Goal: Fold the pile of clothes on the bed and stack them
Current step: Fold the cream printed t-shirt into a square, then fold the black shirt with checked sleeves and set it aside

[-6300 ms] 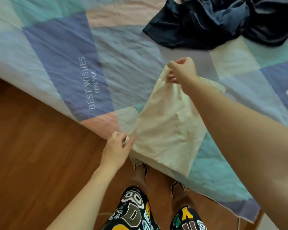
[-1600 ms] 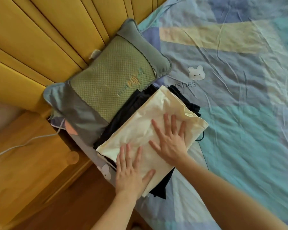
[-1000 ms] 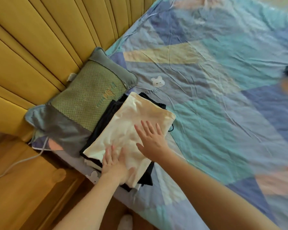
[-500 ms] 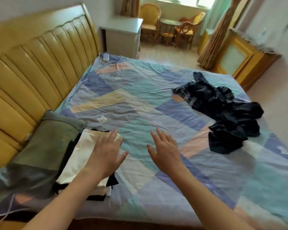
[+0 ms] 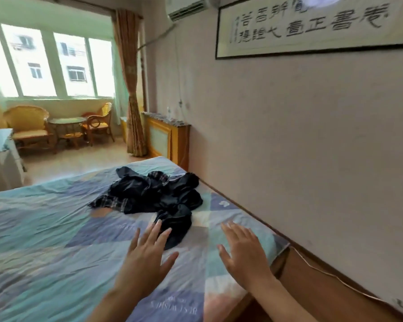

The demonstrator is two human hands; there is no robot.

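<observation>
A heap of dark, unfolded clothes [image 5: 154, 196], one of them plaid, lies on the patchwork bed cover [image 5: 44, 228] near the far right side of the bed. My left hand [image 5: 147, 256] hovers over the cover with fingers spread, its fingertips just short of the heap's near edge. My right hand [image 5: 244, 252] is also spread and holds nothing, to the right of the heap near the bed's edge. The folded stack and the pillow are out of view.
A wall [image 5: 312, 159] runs close along the bed's right side, with a thin cable [image 5: 323, 273] in the gap. Beyond the bed stand a wooden radiator cover [image 5: 168, 140], a curtain [image 5: 133, 89], wicker chairs [image 5: 28, 126] and a white cabinet [image 5: 0, 156].
Both hands left the cream garment on the folded stack by the pillow. My view swung up and right across the bed, and the hands now reach, spread, toward the dark heap.
</observation>
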